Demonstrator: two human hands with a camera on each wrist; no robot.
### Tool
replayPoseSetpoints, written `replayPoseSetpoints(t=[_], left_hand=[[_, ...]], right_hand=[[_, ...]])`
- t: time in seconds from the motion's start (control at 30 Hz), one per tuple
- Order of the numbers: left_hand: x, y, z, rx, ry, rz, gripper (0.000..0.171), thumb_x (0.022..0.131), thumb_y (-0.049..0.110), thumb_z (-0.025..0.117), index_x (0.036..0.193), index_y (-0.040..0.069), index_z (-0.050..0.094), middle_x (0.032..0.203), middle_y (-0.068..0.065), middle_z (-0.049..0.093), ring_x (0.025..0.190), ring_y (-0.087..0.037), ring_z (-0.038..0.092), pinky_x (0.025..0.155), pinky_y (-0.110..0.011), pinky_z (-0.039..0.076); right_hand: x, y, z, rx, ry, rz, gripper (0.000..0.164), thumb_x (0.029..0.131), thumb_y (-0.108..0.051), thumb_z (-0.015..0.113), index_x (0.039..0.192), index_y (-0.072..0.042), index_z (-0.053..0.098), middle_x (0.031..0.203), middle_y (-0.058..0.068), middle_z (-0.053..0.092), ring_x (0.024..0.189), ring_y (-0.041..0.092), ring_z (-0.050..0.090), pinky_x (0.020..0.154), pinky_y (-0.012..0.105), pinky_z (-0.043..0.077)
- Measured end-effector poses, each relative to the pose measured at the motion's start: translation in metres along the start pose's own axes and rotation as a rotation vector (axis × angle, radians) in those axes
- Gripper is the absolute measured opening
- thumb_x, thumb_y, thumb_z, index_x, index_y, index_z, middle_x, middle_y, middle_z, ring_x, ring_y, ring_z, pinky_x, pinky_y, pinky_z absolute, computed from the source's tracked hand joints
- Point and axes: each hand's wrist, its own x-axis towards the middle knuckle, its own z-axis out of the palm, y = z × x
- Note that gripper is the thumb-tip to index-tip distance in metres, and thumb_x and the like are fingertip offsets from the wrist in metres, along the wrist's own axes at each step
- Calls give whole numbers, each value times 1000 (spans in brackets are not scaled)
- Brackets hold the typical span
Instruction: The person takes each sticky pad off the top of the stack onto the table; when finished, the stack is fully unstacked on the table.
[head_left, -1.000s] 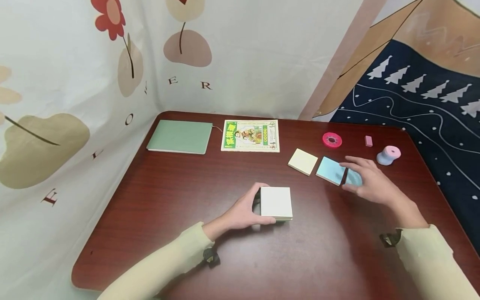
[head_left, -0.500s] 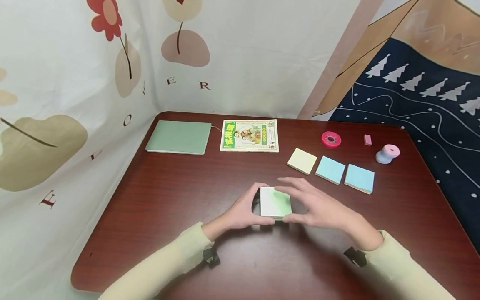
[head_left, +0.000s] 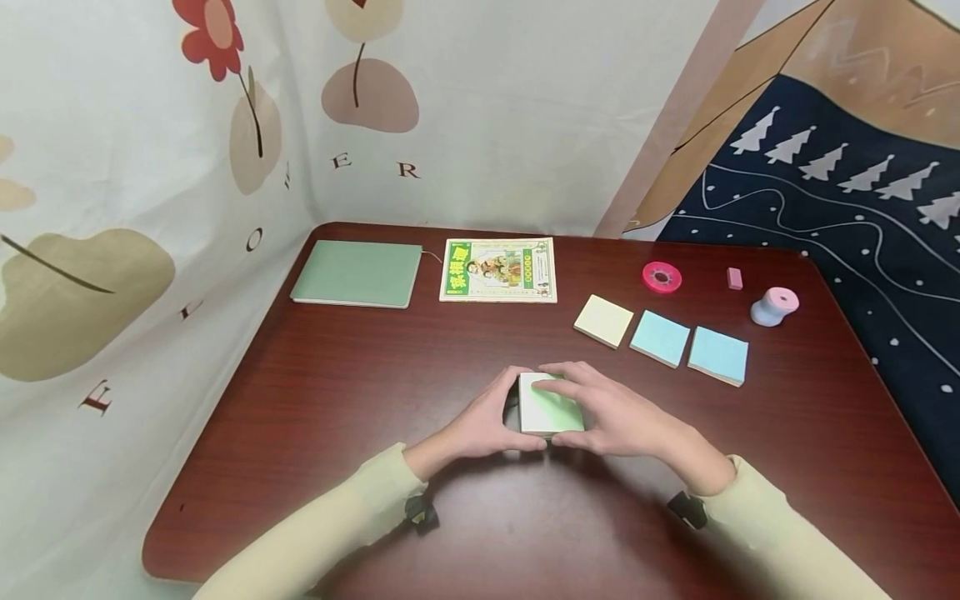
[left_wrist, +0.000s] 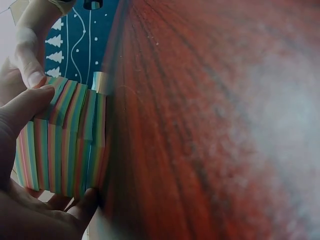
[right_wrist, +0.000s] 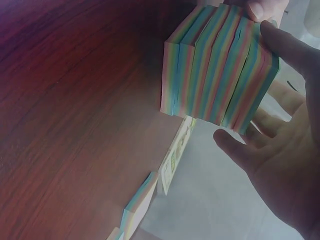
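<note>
Brace the 1 sticky-note stack (head_left: 538,415) on the table (head_left: 337,383) with the gripping left hand (head_left: 487,425), squaring the curved right hand (head_left: 611,412) (hold indeterminable) to its edges; count 2 blue pads (head_left: 659,338), 1 cream pad (head_left: 603,321), 1 notebook (head_left: 356,274), 1 booklet (head_left: 498,270), 1 pink ring (head_left: 662,288), 1 pink block (head_left: 734,278), 1 spool-shaped item (head_left: 773,307)
</note>
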Motion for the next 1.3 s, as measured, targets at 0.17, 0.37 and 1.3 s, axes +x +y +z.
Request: replayPoseSetpoints(t=[0.17,0.37,1.3], left_hand=[[1,-2,1,2,7,4,83,70,32,89,136,21,40,129,5,48,117,-11,47,101,-36,40],[0,-2,1,14,25,8,84,68,32,90,136,19,42,129,5,49,120,-11,47,104,-38,39],[1,-5,3,-50,30,22,83,67,27,91,133,16,43,125,4,49,116,-12,50,103,-33,42]], right_hand=[[1,1,0,6,8,9,61,78,-34,83,132,-17,61,143,2,47,123,14,43,91,35,48],[-4,1,-7,30,41,58,57,76,-32,84,127,-19,64,138,-2,48,121,13,44,91,36,48],[-78,75,-12,-87,123,390,56,73,-11,84,124,-5,62,125,22,53,116,41,46,96,58,39]])
